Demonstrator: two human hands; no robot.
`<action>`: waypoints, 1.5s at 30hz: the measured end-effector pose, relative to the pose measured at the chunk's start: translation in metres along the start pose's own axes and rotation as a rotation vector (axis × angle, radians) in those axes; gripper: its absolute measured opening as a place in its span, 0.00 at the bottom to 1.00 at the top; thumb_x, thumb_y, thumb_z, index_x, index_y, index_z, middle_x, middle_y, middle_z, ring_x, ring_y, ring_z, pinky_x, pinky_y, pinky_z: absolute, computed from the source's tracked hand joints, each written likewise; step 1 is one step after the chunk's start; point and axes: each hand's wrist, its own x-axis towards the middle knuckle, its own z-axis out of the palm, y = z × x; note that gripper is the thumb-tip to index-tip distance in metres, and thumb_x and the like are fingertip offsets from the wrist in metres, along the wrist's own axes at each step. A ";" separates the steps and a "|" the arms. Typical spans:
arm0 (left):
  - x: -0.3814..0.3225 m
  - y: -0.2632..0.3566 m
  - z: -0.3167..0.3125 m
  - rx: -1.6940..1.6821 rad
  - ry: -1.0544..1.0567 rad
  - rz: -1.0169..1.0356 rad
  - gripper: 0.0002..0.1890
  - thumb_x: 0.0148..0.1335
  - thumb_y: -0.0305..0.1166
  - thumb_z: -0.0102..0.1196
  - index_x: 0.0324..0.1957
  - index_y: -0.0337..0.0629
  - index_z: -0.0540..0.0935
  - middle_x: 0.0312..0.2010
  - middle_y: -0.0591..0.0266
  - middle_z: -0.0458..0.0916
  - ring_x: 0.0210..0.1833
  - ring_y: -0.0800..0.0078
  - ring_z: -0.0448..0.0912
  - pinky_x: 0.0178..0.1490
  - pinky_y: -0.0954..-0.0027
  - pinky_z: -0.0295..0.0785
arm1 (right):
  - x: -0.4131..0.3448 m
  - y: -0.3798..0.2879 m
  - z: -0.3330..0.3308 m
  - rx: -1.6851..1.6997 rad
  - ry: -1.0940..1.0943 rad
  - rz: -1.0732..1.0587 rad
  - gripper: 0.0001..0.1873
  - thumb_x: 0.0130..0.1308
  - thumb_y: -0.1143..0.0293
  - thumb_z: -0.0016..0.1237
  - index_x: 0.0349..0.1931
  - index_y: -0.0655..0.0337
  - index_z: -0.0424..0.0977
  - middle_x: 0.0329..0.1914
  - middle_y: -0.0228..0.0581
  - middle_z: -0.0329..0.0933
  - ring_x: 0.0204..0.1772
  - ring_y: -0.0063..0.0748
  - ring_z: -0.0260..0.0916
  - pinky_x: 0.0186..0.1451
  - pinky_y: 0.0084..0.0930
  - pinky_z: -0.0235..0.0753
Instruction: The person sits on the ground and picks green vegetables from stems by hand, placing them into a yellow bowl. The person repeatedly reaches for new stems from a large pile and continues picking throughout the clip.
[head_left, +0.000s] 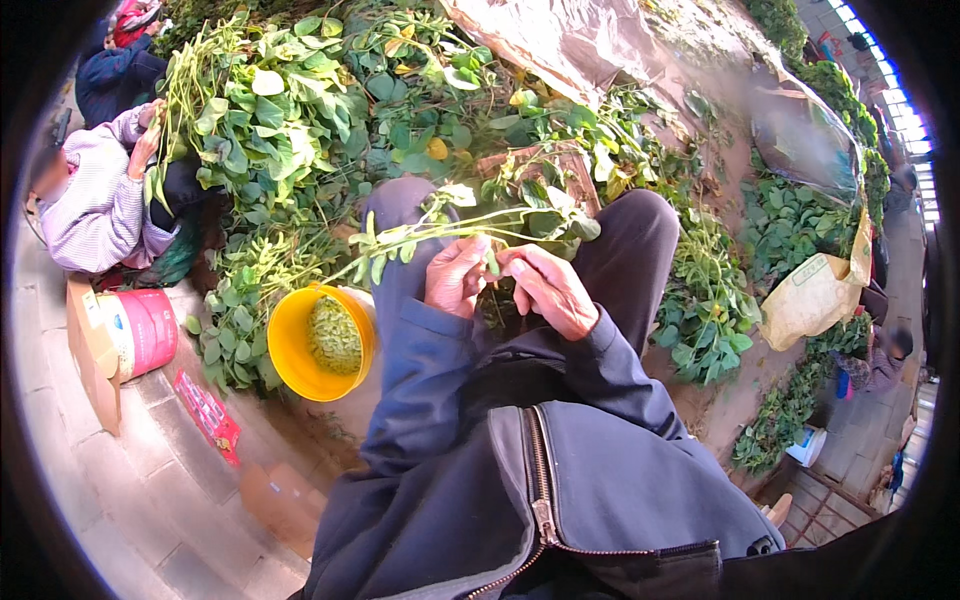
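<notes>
My left hand (456, 277) grips the stems of an uprooted or cut bean plant (442, 229), probably soybean, held across my knees. Green pods hang from its left end, and leaves spread at the right. Close by, my right hand (551, 289) has thumb and fingers pinched at a green pod (492, 262) between the two hands; the fingertips partly hide the contact. Left of my knee, a yellow bucket (279, 360) tilts toward me. Small green pods or beans (334, 337) lie inside it.
Heaped bean plants (277, 112) spread ahead. Another person (112, 195) handles plants at left, near a pink-and-white tub (139, 330) and cardboard (90, 345). A red printed packet (208, 420) lies on paving. A plastic sheet (555, 45) and a pale sack (814, 300) lie farther off.
</notes>
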 end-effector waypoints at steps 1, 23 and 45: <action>0.001 -0.001 0.002 0.024 0.046 0.011 0.07 0.68 0.33 0.63 0.32 0.48 0.80 0.22 0.76 0.74 0.18 0.90 0.62 0.21 0.83 0.54 | 0.001 0.002 0.001 -0.008 -0.004 -0.006 0.16 0.80 0.66 0.41 0.56 0.70 0.72 0.36 0.33 0.75 0.26 0.16 0.67 0.30 0.17 0.68; 0.009 -0.012 -0.007 0.011 -0.013 0.240 0.07 0.65 0.26 0.64 0.30 0.44 0.80 0.23 0.73 0.78 0.20 0.88 0.65 0.24 0.82 0.57 | 0.006 0.015 -0.001 0.090 -0.035 -0.023 0.17 0.77 0.70 0.45 0.58 0.72 0.74 0.34 0.36 0.81 0.27 0.15 0.67 0.30 0.14 0.68; -0.007 0.011 0.001 0.147 -0.091 0.151 0.04 0.67 0.28 0.60 0.37 0.38 0.82 0.35 0.60 0.86 0.27 0.81 0.75 0.32 0.80 0.69 | 0.023 0.008 -0.016 -0.024 -0.097 -0.051 0.16 0.76 0.71 0.44 0.57 0.71 0.74 0.36 0.36 0.82 0.27 0.16 0.67 0.31 0.16 0.69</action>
